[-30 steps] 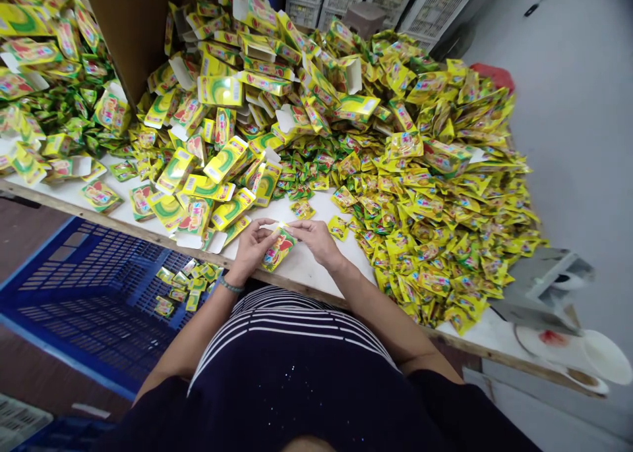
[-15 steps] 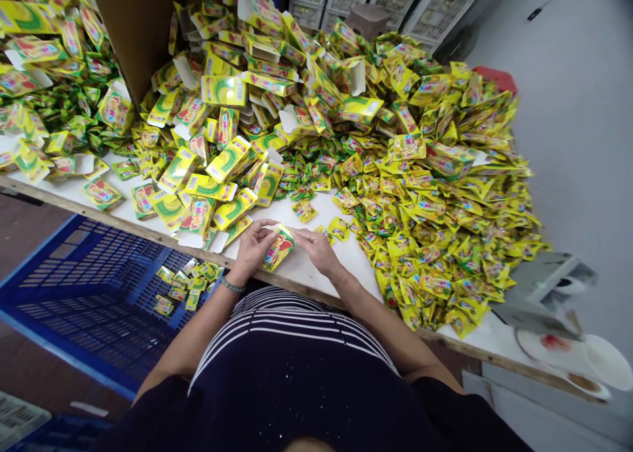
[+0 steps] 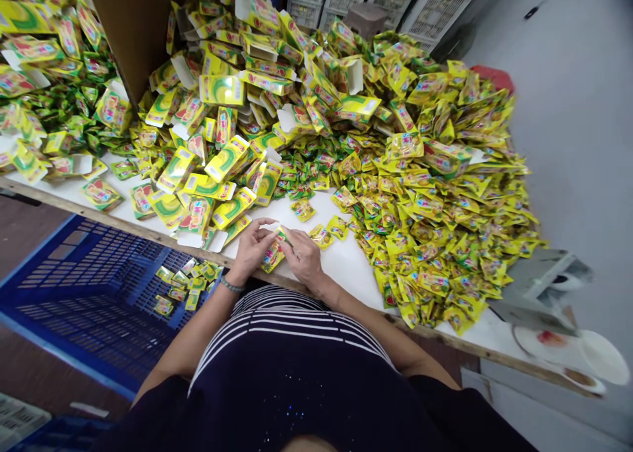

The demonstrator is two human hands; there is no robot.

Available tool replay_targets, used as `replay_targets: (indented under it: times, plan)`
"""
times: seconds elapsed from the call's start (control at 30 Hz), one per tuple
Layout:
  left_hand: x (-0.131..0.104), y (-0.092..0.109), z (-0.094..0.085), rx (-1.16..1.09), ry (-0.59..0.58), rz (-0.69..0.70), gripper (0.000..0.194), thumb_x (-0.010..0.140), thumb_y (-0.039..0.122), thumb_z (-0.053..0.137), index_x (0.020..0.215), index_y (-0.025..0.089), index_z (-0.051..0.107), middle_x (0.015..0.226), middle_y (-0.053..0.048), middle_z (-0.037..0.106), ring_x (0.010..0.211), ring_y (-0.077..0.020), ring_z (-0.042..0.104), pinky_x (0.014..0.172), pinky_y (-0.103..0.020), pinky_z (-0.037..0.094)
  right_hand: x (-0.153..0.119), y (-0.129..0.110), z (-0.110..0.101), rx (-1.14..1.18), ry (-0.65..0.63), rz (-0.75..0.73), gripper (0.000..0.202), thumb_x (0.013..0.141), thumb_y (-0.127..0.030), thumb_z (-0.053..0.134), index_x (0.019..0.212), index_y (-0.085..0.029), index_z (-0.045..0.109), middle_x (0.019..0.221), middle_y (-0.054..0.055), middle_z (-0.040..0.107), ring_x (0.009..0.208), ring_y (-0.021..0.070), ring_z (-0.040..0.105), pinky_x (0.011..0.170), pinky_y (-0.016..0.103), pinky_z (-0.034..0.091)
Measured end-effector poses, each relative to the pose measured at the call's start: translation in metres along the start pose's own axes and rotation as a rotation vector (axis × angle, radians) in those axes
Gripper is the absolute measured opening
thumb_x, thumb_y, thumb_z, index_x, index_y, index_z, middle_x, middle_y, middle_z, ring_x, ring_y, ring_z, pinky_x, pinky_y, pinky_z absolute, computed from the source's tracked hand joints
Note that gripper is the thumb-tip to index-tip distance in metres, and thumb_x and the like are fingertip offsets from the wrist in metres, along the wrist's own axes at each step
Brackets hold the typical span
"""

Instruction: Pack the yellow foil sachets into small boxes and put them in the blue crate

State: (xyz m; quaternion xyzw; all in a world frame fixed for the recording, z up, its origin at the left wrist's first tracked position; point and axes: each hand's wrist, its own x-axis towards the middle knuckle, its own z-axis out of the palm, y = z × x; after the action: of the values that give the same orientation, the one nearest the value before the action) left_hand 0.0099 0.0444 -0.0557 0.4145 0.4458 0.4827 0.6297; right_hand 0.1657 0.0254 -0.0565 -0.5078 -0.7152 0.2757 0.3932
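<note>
At the table's front edge my left hand point(image 3: 251, 249) is closed on the side of a small yellow, green and red box point(image 3: 271, 258). My right hand point(image 3: 302, 255) is closed on the same box, its fingers over the upper right end and hiding part of it. A few yellow sachets point(image 3: 337, 227) lie just beyond my right hand. Loose boxes point(image 3: 195, 216) are heaped to the left of my hands, some with white flaps open. A large pile of yellow sachets point(image 3: 430, 228) covers the table on the right.
Below the table at left is a blue crate point(image 3: 93, 294) with several small boxes point(image 3: 192, 282) inside. A brown cardboard panel point(image 3: 136, 30) stands at back left. Grey holder point(image 3: 539, 294) and white plate point(image 3: 544, 344) sit at right. White crates point(image 3: 435, 7) stand behind.
My right hand has moved in over the box's upper right end, its fingers more curled and covering more of it. My left hand has stayed nearly in place.
</note>
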Motion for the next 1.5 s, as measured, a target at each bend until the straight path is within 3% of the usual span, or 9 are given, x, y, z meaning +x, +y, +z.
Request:
replay_targets:
  times: [0.27,0.43,0.67,0.9,1.07,1.23,1.3,1.4,1.5]
  plan:
    - [0.000,0.001,0.002,-0.006,-0.014,-0.012,0.051,0.072,0.045,0.083,0.110,0.017,0.063,0.074,-0.001,0.073,0.065,-0.0137,0.067,0.063,-0.024,0.051,0.020,0.012,-0.023,0.366,-0.079,0.271,0.029,0.090,-0.043,0.063,0.103,-0.023,0.080,0.107,0.006,0.078,0.103,0.0219,0.070,0.096,0.036,0.054]
    - [-0.001,0.003,0.003,0.041,-0.066,-0.004,0.042,0.073,0.046,0.082,0.099,0.014,0.072,0.091,-0.008,0.077,0.080,-0.0192,0.072,0.077,-0.031,0.057,0.044,0.019,-0.048,0.387,-0.298,0.324,0.031,0.076,-0.048,0.075,0.088,-0.021,0.083,0.083,0.005,0.078,0.074,0.0185,0.069,0.068,0.030,0.055]
    - [-0.002,0.003,0.001,0.065,-0.073,0.028,0.039,0.075,0.045,0.080,0.100,0.015,0.075,0.094,-0.009,0.078,0.084,-0.0210,0.072,0.082,-0.033,0.057,0.052,0.014,-0.051,0.257,-0.301,0.155,0.021,0.078,-0.037,0.070,0.081,-0.021,0.083,0.081,0.006,0.077,0.074,0.0173,0.068,0.066,0.028,0.051]
    - [-0.001,0.001,0.000,0.133,-0.117,0.050,0.034,0.080,0.043,0.076,0.102,0.017,0.076,0.097,-0.008,0.078,0.085,-0.0200,0.070,0.081,-0.031,0.055,0.066,0.010,-0.066,0.165,-0.493,0.079,0.018,0.080,-0.031,0.068,0.080,-0.020,0.082,0.073,0.003,0.074,0.068,0.0154,0.064,0.065,0.027,0.048]
    - [0.000,-0.004,-0.002,0.097,-0.046,0.030,0.038,0.079,0.043,0.076,0.106,0.017,0.074,0.085,-0.004,0.075,0.075,-0.0170,0.067,0.071,-0.027,0.053,0.056,0.005,-0.053,0.104,-0.435,-0.043,0.019,0.081,-0.021,0.065,0.088,-0.024,0.082,0.084,0.003,0.074,0.074,0.0159,0.064,0.071,0.029,0.050]
    - [0.006,-0.007,0.001,0.144,-0.023,0.035,0.043,0.079,0.045,0.076,0.112,0.016,0.073,0.078,-0.003,0.071,0.068,-0.0145,0.062,0.064,-0.025,0.049,0.014,-0.001,-0.014,0.030,0.006,0.058,0.029,0.085,-0.022,0.059,0.107,-0.018,0.078,0.095,0.011,0.073,0.091,0.0231,0.066,0.084,0.037,0.053]
    - [0.005,-0.003,0.000,0.164,-0.025,0.051,0.047,0.077,0.045,0.078,0.113,0.016,0.072,0.077,-0.002,0.071,0.065,-0.0133,0.060,0.061,-0.024,0.048,0.007,-0.001,-0.006,0.052,0.048,0.057,0.030,0.087,-0.025,0.058,0.109,-0.017,0.077,0.099,0.012,0.074,0.097,0.0245,0.067,0.090,0.038,0.053]
    - [-0.006,0.022,-0.015,0.335,0.042,0.115,0.044,0.076,0.046,0.078,0.109,0.018,0.074,0.085,-0.005,0.074,0.068,-0.0154,0.063,0.063,-0.025,0.048,0.022,0.009,-0.016,0.170,-0.006,0.138,0.028,0.091,-0.032,0.056,0.107,-0.021,0.077,0.099,0.008,0.076,0.091,0.0212,0.070,0.082,0.033,0.055]
    - [-0.031,0.065,-0.051,0.834,0.197,0.157,0.035,0.079,0.048,0.072,0.105,0.024,0.077,0.088,-0.006,0.075,0.076,-0.0215,0.067,0.069,-0.030,0.049,0.061,0.030,-0.040,0.051,0.095,0.248,0.024,0.091,-0.035,0.058,0.097,-0.021,0.076,0.091,0.006,0.077,0.081,0.0206,0.069,0.076,0.032,0.053]
